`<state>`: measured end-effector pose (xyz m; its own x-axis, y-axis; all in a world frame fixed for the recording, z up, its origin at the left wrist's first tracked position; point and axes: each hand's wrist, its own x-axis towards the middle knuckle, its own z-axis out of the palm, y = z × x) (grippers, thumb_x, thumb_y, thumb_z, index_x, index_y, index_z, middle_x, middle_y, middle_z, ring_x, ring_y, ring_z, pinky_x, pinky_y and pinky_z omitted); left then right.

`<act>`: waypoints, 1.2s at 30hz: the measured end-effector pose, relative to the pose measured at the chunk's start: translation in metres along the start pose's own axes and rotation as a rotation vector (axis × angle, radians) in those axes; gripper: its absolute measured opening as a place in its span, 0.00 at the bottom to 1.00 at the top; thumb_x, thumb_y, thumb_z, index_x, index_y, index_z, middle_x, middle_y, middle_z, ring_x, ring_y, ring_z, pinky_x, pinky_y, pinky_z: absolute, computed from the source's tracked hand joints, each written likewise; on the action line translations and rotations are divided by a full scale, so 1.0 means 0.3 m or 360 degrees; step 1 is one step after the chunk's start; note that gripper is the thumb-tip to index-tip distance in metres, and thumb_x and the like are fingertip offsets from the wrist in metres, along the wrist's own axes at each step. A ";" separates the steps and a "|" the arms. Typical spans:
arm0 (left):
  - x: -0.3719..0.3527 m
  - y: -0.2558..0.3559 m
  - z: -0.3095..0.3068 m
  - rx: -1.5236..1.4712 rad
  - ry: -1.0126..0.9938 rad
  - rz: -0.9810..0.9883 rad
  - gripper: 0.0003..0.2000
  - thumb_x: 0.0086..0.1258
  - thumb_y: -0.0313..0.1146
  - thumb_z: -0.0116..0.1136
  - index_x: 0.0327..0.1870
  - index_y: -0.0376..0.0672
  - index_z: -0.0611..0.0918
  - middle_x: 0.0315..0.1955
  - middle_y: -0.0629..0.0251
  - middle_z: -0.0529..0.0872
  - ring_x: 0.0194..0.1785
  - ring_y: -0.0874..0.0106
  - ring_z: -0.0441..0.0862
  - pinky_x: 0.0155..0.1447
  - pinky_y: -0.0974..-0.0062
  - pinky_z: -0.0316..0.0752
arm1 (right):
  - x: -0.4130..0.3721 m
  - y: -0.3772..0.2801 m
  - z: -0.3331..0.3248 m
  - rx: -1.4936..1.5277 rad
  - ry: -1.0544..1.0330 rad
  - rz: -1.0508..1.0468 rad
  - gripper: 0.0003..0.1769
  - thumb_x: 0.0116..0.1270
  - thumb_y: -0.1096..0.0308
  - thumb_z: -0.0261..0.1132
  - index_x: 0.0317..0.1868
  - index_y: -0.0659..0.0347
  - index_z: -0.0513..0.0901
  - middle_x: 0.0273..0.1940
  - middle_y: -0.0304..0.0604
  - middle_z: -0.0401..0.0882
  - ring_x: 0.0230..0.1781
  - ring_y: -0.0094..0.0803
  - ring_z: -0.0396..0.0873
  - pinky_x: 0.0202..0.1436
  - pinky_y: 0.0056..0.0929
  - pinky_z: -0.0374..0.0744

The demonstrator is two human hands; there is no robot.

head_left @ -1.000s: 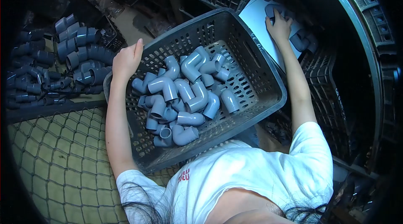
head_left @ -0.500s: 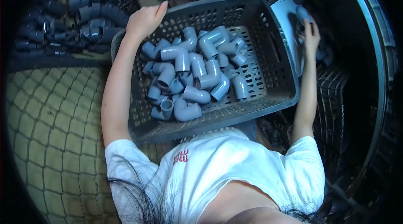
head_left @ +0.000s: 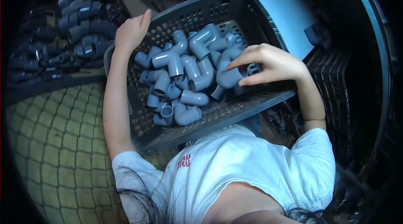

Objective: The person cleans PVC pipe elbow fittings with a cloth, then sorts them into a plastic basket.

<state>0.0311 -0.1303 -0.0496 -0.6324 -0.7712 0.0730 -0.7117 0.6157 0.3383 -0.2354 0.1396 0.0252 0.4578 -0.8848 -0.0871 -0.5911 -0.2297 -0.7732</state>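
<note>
A black perforated plastic crate, tilted in front of my body, holds many grey pipe elbows piled loosely toward its left side. My left hand is closed over the crate's upper left rim, thumb pointing up along the edge. Inside the crate's right part, my right hand grips one grey pipe elbow between thumb and fingers, just above the other fittings. Part of that elbow is hidden behind the fingers.
At upper left lies a heap of darker pipe fittings. Netting covers a yellowish surface at lower left. On the right are a bright white-blue panel, a dark fitting and another black crate.
My right hand has come from beyond the crate's right side to inside it, bringing a grey pipe elbow. The crate has shifted slightly left and tilted, with my left hand still on its rim.
</note>
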 end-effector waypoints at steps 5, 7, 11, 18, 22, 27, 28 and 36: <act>0.007 0.021 -0.025 -0.0059 -0.0059 0.0045 0.28 0.77 0.56 0.36 0.43 0.43 0.85 0.36 0.44 0.85 0.46 0.43 0.80 0.50 0.52 0.75 | -0.022 0.090 -0.001 0.0296 -0.0169 0.0328 0.17 0.68 0.59 0.66 0.50 0.63 0.84 0.44 0.45 0.87 0.44 0.34 0.84 0.49 0.30 0.79; 0.012 0.023 -0.024 0.0014 -0.0187 -0.0076 0.28 0.77 0.56 0.35 0.44 0.44 0.85 0.37 0.42 0.84 0.47 0.42 0.80 0.51 0.51 0.75 | -0.039 0.053 -0.043 0.0167 0.0277 0.0084 0.17 0.69 0.59 0.66 0.50 0.62 0.85 0.45 0.43 0.86 0.46 0.33 0.83 0.52 0.29 0.79; 0.020 0.037 -0.027 0.0004 -0.0223 -0.0075 0.28 0.77 0.56 0.35 0.43 0.43 0.85 0.38 0.41 0.84 0.48 0.42 0.80 0.51 0.51 0.75 | -0.132 0.190 -0.201 -0.0334 0.1532 0.0321 0.15 0.69 0.58 0.66 0.49 0.59 0.86 0.49 0.44 0.84 0.53 0.35 0.81 0.59 0.32 0.76; 0.021 0.022 -0.006 0.0012 -0.0211 -0.0085 0.28 0.77 0.56 0.35 0.43 0.44 0.85 0.37 0.42 0.85 0.47 0.42 0.81 0.51 0.52 0.75 | -0.424 0.640 -0.294 -0.0708 0.1700 0.3010 0.52 0.59 0.28 0.60 0.78 0.40 0.53 0.77 0.67 0.36 0.74 0.73 0.42 0.66 0.71 0.64; 0.013 0.021 -0.009 0.0023 -0.0203 -0.0099 0.29 0.77 0.56 0.34 0.43 0.44 0.86 0.37 0.43 0.85 0.47 0.43 0.81 0.51 0.53 0.76 | -0.443 0.719 -0.267 -0.0518 0.1765 0.3058 0.52 0.58 0.31 0.63 0.78 0.37 0.52 0.77 0.65 0.27 0.74 0.77 0.34 0.65 0.68 0.68; 0.015 0.015 -0.008 -0.0017 -0.0202 -0.0101 0.29 0.77 0.57 0.34 0.44 0.44 0.86 0.38 0.43 0.85 0.48 0.43 0.81 0.52 0.53 0.76 | -0.420 0.659 -0.220 -0.0523 0.1734 0.2982 0.51 0.59 0.35 0.64 0.78 0.38 0.51 0.78 0.62 0.24 0.74 0.79 0.34 0.66 0.64 0.69; 0.014 0.012 -0.007 -0.0007 -0.0220 -0.0100 0.29 0.77 0.57 0.34 0.44 0.44 0.86 0.38 0.43 0.85 0.48 0.43 0.81 0.52 0.53 0.75 | -0.415 0.657 -0.201 -0.0604 0.1735 0.2920 0.49 0.60 0.39 0.63 0.78 0.41 0.53 0.78 0.63 0.25 0.74 0.78 0.36 0.64 0.63 0.72; 0.011 -0.003 -0.009 -0.0024 -0.0234 -0.0085 0.30 0.77 0.58 0.33 0.44 0.44 0.85 0.39 0.42 0.85 0.49 0.42 0.81 0.53 0.52 0.75 | -0.371 0.700 -0.193 -0.0614 0.2082 0.2778 0.43 0.65 0.39 0.56 0.77 0.47 0.57 0.79 0.57 0.26 0.72 0.73 0.52 0.60 0.58 0.77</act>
<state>0.0305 -0.1339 -0.0471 -0.6324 -0.7702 -0.0833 -0.7417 0.5709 0.3521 -0.4490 0.1663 -0.0910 -0.9873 0.1010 0.1226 0.0635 0.9583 -0.2786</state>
